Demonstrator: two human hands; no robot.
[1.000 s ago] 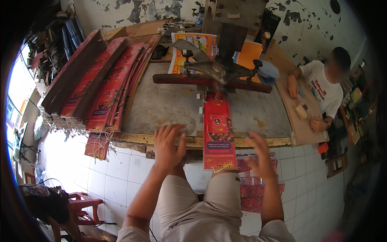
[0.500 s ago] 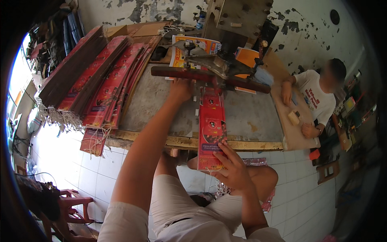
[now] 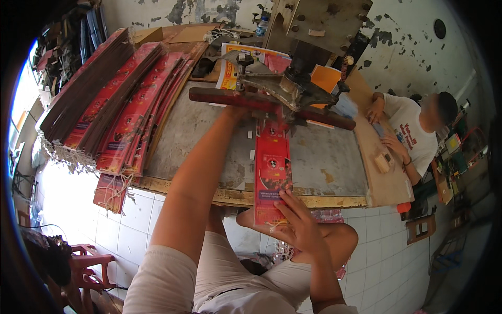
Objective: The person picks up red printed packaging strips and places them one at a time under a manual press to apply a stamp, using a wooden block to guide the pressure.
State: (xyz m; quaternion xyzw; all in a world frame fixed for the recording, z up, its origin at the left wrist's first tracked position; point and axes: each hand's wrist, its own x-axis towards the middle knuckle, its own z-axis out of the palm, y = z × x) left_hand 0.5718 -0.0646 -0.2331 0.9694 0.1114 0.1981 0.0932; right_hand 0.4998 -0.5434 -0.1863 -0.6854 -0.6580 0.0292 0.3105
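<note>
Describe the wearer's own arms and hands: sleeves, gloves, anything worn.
The sleeves are short, plain and pale beige, leaving the forearms bare. The right hand is ungloved, with no ring, watch or bracelet that I can make out. The left hand is partly hidden by the reddish-brown bar, so rings there cannot be ruled out.

Worker (image 3: 246, 290) in pale beige shorts (image 3: 225, 261), light shirt (image 3: 251, 301) at the shorts' waist, short left sleeve (image 3: 162, 280) left of them, right sleeve (image 3: 337, 309) to their right, bare right hand (image 3: 304, 226)
</note>
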